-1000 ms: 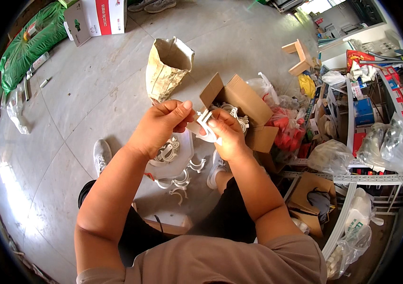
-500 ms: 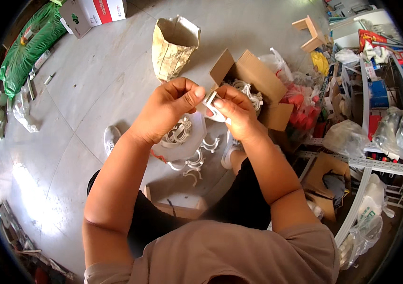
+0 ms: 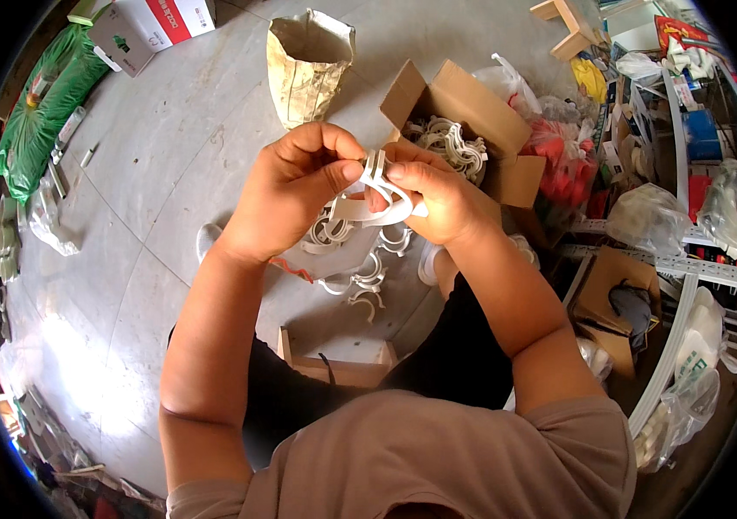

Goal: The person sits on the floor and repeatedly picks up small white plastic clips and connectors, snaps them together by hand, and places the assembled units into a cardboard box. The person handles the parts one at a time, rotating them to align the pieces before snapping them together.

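A white plastic pipe clamp is held up in front of me, its two flat ears pointing upward. My right hand grips it from the right, thumb pressed against the ears. From the left, my left hand pinches thumb and forefinger together right beside those ears; whatever small piece sits in that pinch is too small to name. Below the hands, several more white clamps lie on the floor, and others rest in a pale, shallow tray, partly hidden by my left hand.
An open cardboard box full of white clamps stands beyond my right hand. Farther off is a worn, open sack. Shelving crowded with bags and boxes lines the right side. A green bag lies at the far left.
The clamp has turned, so its ears now point up and its loop shows more fully between my hands. My view has shifted slightly; both hands stay at the clamp.
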Motion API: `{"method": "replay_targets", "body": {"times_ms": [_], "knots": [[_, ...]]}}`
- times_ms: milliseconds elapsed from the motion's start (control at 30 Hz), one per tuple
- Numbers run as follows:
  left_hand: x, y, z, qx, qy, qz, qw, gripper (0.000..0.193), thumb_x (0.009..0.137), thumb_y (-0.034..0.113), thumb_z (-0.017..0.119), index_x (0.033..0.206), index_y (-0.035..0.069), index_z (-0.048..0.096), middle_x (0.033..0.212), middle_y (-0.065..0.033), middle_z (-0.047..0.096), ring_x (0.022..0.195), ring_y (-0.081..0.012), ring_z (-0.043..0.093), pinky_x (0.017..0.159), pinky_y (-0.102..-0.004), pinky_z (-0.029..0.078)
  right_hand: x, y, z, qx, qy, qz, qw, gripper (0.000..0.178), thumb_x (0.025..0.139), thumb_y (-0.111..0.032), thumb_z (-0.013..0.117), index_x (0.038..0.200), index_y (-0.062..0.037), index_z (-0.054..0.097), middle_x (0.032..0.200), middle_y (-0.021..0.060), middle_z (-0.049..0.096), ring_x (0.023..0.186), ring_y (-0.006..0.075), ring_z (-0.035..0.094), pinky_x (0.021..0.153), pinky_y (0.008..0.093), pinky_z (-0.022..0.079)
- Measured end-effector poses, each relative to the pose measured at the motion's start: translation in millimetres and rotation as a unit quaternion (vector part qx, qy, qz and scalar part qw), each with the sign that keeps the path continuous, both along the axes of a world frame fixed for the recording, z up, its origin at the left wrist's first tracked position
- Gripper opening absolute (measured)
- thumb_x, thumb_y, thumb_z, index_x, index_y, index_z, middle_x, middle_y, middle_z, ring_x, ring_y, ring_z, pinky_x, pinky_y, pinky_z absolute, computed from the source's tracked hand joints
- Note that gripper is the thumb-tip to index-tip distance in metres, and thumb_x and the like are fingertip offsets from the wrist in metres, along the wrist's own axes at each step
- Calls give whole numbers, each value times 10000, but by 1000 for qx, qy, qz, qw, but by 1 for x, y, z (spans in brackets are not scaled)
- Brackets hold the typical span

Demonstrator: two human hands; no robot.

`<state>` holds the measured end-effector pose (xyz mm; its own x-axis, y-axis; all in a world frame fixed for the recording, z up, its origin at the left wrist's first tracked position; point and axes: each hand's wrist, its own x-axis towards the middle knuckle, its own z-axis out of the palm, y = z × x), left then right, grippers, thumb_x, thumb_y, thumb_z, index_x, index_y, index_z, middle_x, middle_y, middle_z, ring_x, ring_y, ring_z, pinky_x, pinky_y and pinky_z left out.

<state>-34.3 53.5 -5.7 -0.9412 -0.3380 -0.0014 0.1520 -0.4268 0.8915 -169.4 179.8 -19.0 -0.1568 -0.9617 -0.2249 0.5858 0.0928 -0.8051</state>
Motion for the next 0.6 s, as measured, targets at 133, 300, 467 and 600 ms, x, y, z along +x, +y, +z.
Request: {"method": "replay_targets", "body": {"times_ms": [133, 300, 467, 600], "knots": [[3, 2, -8, -37, 29, 39, 998, 58, 827, -10, 525, 881, 10, 527, 820, -11, 548, 773, -76, 508, 708, -204, 420, -1, 0, -7, -29, -71, 38, 996, 223, 813, -236, 513, 853, -17, 535, 726, 63, 568, 658, 128, 532, 623, 240, 407], [6, -2, 6, 60, -24, 58, 996, 78, 811, -10, 551, 874, 28, 527, 803, -2, 547, 734, -72, 513, 686, -207, 434, 9, -1, -1, -22, -8, -15, 1000, 204, 815, -199, 539, 871, -4, 551, 763, 44, 576, 678, 109, 531, 639, 237, 415], [6, -4, 0, 7, -67, 57, 996, 78, 810, 8, 569, 872, 26, 525, 788, -4, 546, 738, -68, 511, 684, -204, 432, 8, 0, 2, -7, 143, -12, 990, 208, 821, -205, 555, 881, -6, 561, 741, 29, 572, 672, 78, 515, 642, 221, 409], [6, -3, -6, 5, -25, 39, 999, 61, 824, 8, 556, 867, 18, 515, 803, -9, 540, 752, -70, 510, 692, -209, 437, 6, 1, -7, 5, 11, 6, 1000, 197, 824, -202, 518, 846, -10, 556, 701, 62, 576, 642, 113, 529, 643, 249, 427]]}}
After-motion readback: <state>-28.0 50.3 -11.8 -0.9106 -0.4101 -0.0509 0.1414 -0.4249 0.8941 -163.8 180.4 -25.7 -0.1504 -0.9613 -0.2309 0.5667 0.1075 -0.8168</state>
